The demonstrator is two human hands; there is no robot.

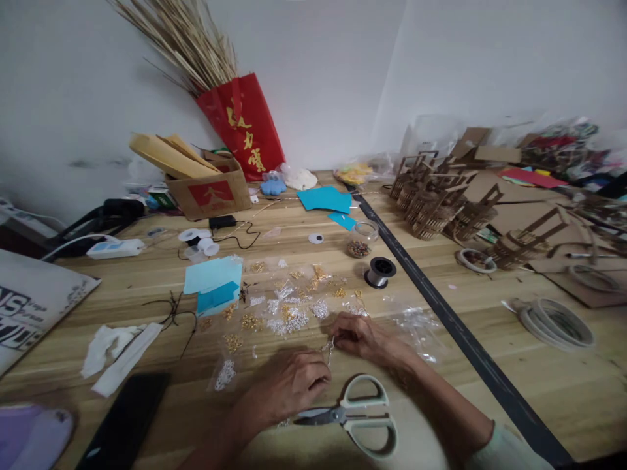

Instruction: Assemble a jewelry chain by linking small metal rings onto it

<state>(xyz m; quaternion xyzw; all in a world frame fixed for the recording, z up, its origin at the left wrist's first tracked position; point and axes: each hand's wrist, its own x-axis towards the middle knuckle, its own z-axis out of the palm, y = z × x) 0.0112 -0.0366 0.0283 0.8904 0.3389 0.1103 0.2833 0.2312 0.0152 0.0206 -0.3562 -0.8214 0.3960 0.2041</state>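
Low in the middle of the view, my left hand [300, 378] and my right hand [356, 334] come close together over the wooden table. A thin silvery chain [330, 349] hangs between their fingertips, and both hands pinch it. Scissors [360, 416] with pale handles lie just below, blades pointing left under my left hand. Beyond my fingers are small heaps of silver beads [294, 320] and gold findings [251, 321], several on clear plastic. A spool of wire [379, 272] stands past my right hand.
Clear plastic bags [418, 329] lie right of my right hand. A black strip [431, 294] crosses the table. Blue cards [215, 287], a black phone [125, 421] and white tissue [110, 346] are at left. Wooden baskets [431, 202] and coiled rings [558, 324] stand right; a red bag [245, 127] is behind.
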